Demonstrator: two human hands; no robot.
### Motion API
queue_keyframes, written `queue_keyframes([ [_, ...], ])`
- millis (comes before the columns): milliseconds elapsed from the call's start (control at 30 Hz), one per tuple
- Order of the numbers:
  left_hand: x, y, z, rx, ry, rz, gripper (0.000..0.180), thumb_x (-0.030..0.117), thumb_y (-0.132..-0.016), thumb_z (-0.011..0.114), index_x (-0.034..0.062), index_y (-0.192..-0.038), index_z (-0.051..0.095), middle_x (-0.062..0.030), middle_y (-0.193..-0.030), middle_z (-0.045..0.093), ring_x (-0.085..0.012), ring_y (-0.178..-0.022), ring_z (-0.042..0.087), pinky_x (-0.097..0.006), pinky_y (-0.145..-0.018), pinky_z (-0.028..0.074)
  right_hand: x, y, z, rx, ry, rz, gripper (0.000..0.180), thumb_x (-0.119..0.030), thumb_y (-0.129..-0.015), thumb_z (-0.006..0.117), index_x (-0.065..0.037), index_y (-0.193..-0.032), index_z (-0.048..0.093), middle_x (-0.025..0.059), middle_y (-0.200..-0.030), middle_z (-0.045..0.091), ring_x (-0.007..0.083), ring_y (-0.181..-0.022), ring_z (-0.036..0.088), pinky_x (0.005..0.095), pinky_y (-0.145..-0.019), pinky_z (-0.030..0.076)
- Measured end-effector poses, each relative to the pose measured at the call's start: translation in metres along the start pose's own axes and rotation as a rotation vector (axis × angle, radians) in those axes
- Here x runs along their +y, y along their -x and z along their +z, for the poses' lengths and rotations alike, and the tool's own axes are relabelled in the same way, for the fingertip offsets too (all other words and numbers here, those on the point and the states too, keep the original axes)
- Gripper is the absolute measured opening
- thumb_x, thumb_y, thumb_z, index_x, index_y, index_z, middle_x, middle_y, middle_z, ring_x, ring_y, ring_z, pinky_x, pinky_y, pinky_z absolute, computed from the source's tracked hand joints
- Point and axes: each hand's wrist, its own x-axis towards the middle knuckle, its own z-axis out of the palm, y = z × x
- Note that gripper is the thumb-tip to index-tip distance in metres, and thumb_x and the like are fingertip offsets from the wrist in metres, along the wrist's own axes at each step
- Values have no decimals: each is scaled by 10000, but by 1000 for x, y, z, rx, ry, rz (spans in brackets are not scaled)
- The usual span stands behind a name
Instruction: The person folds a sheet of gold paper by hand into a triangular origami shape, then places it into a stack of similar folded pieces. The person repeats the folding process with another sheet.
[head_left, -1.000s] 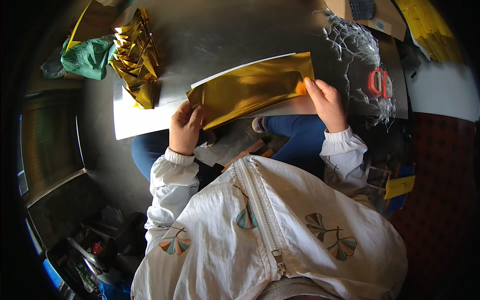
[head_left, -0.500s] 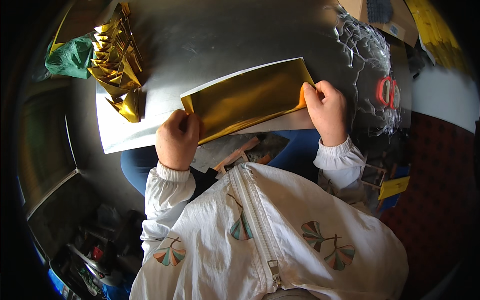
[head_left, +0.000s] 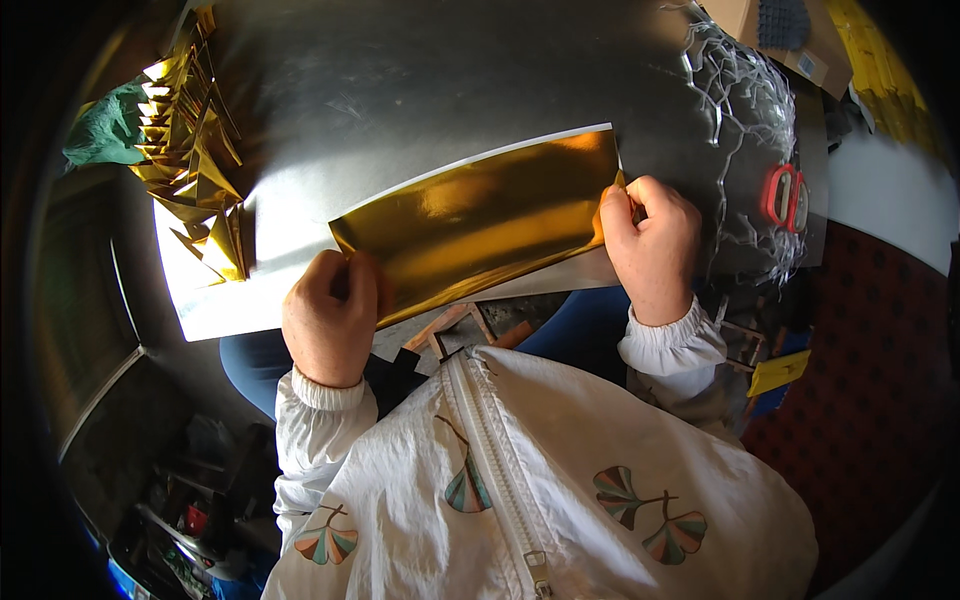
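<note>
A wide strip of shiny gold foil paper [head_left: 480, 215], with a thin white edge along its far side, stretches between my two hands over the table's near edge. My left hand [head_left: 332, 312] is closed on its left end, the fingers curled under and partly hidden. On the right end, my right hand [head_left: 650, 240] pinches the sheet between thumb and bent fingers. The sheet slants, its right end farther from me. At the far left lies a stack of folded gold paper pieces [head_left: 205, 170], pointed and overlapping.
Red-handled scissors [head_left: 785, 198] lie at the right beside a tangle of clear plastic strands [head_left: 745, 110]. A cardboard box [head_left: 815, 50] stands at the back right. A green plastic bag [head_left: 108, 125] is at the left of the dark table [head_left: 430, 70]. Yellow material [head_left: 885, 70] shows far right.
Both hands keep hold of the gold paper. The left hand has come lower and left, and the sheet looks more opened out and brighter. The whole view has shifted slightly.
</note>
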Motion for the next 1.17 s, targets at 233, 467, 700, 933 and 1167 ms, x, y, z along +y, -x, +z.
queue_keyframes([
  [233, 2, 0, 2, 87, -15, 65, 276, 154, -903, 651, 3, -677, 601, -83, -525, 586, -137, -446, 555, -285, -468, 426, -1, -3, 0, -11, -11, 2, 288, -69, -767, 653, -39, -567, 447, 118, -503, 487, 305, -422, 492, 387, -438, 377],
  [467, 2, 0, 3, 64, 12, 16, 288, 137, -909, 655, 9, -662, 581, -65, -520, 584, -113, -445, 543, -272, -458, 411, 0, -3, 2, -3, 5, -20, 294, -74, -781, 661, -41, -576, 451, 114, -498, 486, 306, -425, 499, 394, -443, 381],
  [700, 2, -1, 3, 58, 27, -18, 295, 128, -911, 654, 10, -654, 571, -57, -504, 569, -105, -433, 524, -268, -448, 400, -1, -5, 1, -7, 21, -13, 294, -71, -780, 663, -42, -575, 454, 110, -490, 482, 303, -422, 498, 391, -441, 378],
  [933, 1, -1, 3, 73, 3, 46, 287, 125, -917, 646, 11, -663, 577, -53, -504, 564, -99, -437, 522, -261, -449, 395, -1, -4, 2, -3, 14, -13, 296, -74, -783, 667, -40, -574, 459, 106, -490, 486, 301, -423, 499, 391, -439, 376],
  [1167, 2, -1, 2, 46, 29, -5, 275, 140, -926, 642, 15, -684, 604, -39, -519, 582, -97, -447, 530, -252, -452, 397, 1, -4, 3, -6, 19, -4, 295, -82, -788, 672, -37, -579, 469, 106, -497, 498, 298, -429, 512, 395, -438, 377],
])
